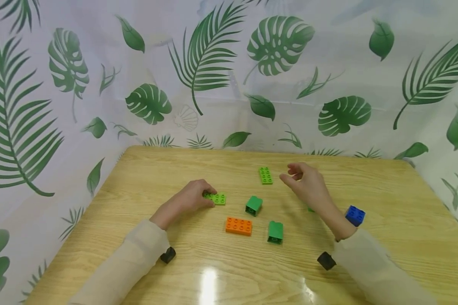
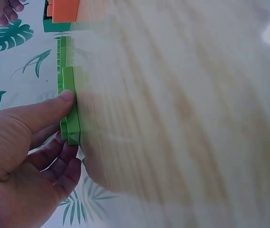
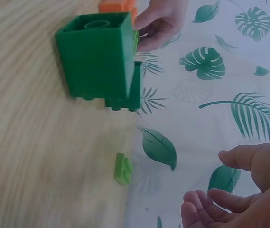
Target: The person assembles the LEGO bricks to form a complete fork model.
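Thumb and fingers of my left hand (image 1: 192, 197) pinch a light green toy building brick (image 1: 220, 199) with studs, low over the table. In the left wrist view the thumb lies along the side of that brick (image 2: 72, 114) and the fingers curl at its end. My right hand (image 1: 307, 182) is raised over the table with fingers loosely bent and nothing held. Just left of its fingertips lies a second light green brick (image 1: 265, 175). The right wrist view shows a gap between that hand's thumb and fingers.
Between the hands lie an orange brick (image 1: 238, 226) and two dark green bricks, one farther back (image 1: 254, 205), one nearer (image 1: 275, 232). A blue brick (image 1: 355, 215) sits beside the right wrist, which mostly hides another green piece (image 1: 311, 209). A leaf-patterned cloth (image 1: 221, 127) hangs behind the table.
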